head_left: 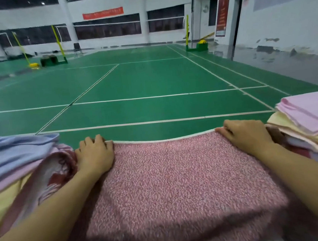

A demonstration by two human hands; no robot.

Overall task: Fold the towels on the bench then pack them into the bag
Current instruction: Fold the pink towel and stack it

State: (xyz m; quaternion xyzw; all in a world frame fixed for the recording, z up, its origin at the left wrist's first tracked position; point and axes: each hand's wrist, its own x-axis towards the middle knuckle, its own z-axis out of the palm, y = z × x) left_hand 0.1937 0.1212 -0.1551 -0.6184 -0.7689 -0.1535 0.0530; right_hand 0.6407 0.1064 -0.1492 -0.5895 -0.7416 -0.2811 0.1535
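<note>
**Operator:** Two hands are on one towel. Confirm the grip and its purpose.

**Technician:** The left hand [95,155] grips the far left corner of the pink terry towel [179,180], fingers curled over its white-trimmed edge. The right hand [247,137] pinches the far right corner the same way. Holding both corners well apart puts tension across the far edge, which sags only slightly at mid-span. In my judgement this grip flattens the cloth and squares it for a fold.

**Operator:** Location and orientation of the towel?

**Technician:** It lies spread between the forearms, directly in front of the person, presumably on the counter, though the cloth covers whatever carries it. The held edge runs left to right and faces the green court floor [140,79]. The near end is out of view, so the long axis cannot be fixed with certainty; the cloth extends toward the body at least as far as it is wide.

**Operator:** Adjacent items?

**Technician:** A loose heap of towels [17,153] lies just beside the left hand. A neater folded stack [309,117] sits beside the right. No bag is visible.
</note>
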